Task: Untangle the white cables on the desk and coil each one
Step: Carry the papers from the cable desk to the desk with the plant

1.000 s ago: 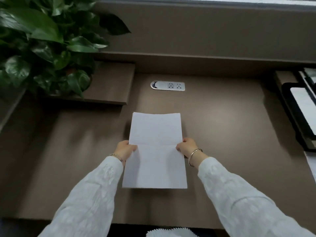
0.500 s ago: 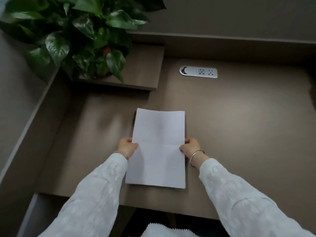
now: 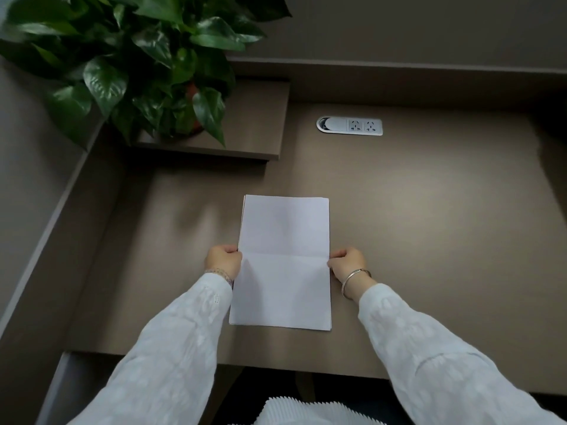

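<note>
No white cables show anywhere in the head view. A white sheet of paper [image 3: 283,262] with a crease across its middle lies on the brown desk [image 3: 429,240]. My left hand [image 3: 223,261] grips the sheet's left edge at the crease. On the opposite edge, my right hand [image 3: 348,263], with a silver bangle on the wrist, pinches the paper at the same height. Both arms wear white sleeves.
A leafy green potted plant [image 3: 147,62] stands on a raised shelf [image 3: 257,118] at the back left. A silver socket panel [image 3: 349,126] is set into the desk behind the paper. A partition wall runs along the left and the back.
The view has swung left and down, so the dark tray at the right has left the frame. Both hands keep their hold on the paper, which has stayed in place.
</note>
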`<state>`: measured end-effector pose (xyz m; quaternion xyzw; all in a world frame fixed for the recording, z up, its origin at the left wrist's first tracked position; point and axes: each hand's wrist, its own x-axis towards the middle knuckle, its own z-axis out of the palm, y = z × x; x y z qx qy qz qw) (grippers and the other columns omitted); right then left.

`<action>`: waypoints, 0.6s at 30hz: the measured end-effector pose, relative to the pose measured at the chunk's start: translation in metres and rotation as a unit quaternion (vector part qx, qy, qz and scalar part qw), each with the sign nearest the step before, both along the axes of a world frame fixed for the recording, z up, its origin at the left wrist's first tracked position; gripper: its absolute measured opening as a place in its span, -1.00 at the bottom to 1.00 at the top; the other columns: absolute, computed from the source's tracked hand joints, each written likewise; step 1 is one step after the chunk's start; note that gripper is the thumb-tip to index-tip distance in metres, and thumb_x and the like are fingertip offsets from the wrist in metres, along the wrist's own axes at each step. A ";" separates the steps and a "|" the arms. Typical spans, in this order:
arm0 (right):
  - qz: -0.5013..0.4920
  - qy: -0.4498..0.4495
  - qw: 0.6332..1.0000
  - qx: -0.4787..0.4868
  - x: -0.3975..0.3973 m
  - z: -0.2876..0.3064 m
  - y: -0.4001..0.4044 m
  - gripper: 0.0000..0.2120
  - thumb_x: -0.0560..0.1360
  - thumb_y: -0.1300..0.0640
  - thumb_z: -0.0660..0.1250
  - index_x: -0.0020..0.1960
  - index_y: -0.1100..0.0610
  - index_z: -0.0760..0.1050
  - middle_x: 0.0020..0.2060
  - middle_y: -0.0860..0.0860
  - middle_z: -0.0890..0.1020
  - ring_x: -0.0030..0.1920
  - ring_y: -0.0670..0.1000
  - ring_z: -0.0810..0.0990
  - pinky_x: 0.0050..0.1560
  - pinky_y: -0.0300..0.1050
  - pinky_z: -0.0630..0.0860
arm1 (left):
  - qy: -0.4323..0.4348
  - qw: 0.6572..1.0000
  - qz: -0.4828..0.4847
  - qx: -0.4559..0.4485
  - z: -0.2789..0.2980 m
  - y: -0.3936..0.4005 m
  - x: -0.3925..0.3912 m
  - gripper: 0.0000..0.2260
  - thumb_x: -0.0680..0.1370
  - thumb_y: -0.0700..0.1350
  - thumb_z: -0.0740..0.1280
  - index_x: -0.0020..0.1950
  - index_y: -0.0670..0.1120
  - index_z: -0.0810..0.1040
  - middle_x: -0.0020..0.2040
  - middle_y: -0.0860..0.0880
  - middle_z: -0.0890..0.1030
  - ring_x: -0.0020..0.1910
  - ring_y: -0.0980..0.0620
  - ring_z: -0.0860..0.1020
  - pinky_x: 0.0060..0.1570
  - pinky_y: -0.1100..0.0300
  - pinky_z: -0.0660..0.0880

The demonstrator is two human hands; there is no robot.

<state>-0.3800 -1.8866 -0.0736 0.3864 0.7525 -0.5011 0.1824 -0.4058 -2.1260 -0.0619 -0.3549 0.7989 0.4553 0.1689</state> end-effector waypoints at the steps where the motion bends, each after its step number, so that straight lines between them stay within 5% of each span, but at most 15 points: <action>1: -0.009 0.008 1.000 0.004 0.002 0.003 0.000 -0.83 0.37 0.41 0.26 -0.20 0.16 0.46 -0.31 0.05 0.53 -0.33 0.04 0.45 -0.33 -0.19 0.38 | 0.004 1.000 -0.006 0.001 0.001 -0.002 0.001 -0.80 0.48 -0.27 0.30 -0.02 -0.07 0.67 -0.14 -0.01 0.60 -0.09 -0.05 0.54 -0.06 0.27 0.37; 4: -0.047 0.028 0.998 0.018 0.011 0.011 -0.004 -0.85 0.40 0.35 0.28 -0.26 0.13 0.44 -0.40 0.00 0.48 -0.40 0.00 0.40 -0.39 -0.23 0.33 | 0.012 1.000 -0.021 0.011 0.006 -0.010 0.006 -0.79 0.48 -0.24 0.36 0.09 -0.12 0.64 -0.06 0.00 0.59 -0.02 -0.03 0.54 0.05 0.27 0.39; 7: -0.071 0.062 0.995 -0.025 0.020 0.021 -0.022 -0.82 0.42 0.32 0.29 -0.33 0.14 0.44 -0.45 0.05 0.49 -0.39 0.06 0.46 -0.24 -0.12 0.44 | 0.031 0.996 -0.002 0.078 0.012 -0.024 0.012 -0.88 0.39 -0.20 0.44 -0.09 -0.13 0.64 -0.17 -0.04 0.65 -0.07 -0.10 0.63 0.15 0.06 0.53; 12: 0.000 0.097 0.993 -0.073 0.041 0.043 -0.070 -0.86 0.41 0.31 0.29 -0.31 0.17 0.47 -0.40 0.06 0.54 -0.40 0.02 0.53 -0.19 -0.07 0.55 | 0.068 0.992 0.003 0.102 0.025 -0.053 0.051 -0.85 0.51 -0.25 0.38 0.05 -0.25 0.60 -0.25 -0.05 0.62 -0.28 0.07 0.59 -0.23 0.22 0.53; 18: 0.113 0.120 0.980 -0.108 0.096 0.062 -0.127 -0.92 0.39 0.28 0.35 -0.27 0.16 0.54 -0.35 0.06 0.62 -0.37 0.03 0.58 -0.12 -0.03 0.62 | 0.122 0.981 0.080 0.126 0.057 -0.076 0.155 -0.88 0.53 -0.21 0.38 0.04 -0.21 0.60 -0.16 -0.09 0.64 -0.22 0.08 0.61 -0.23 0.29 0.56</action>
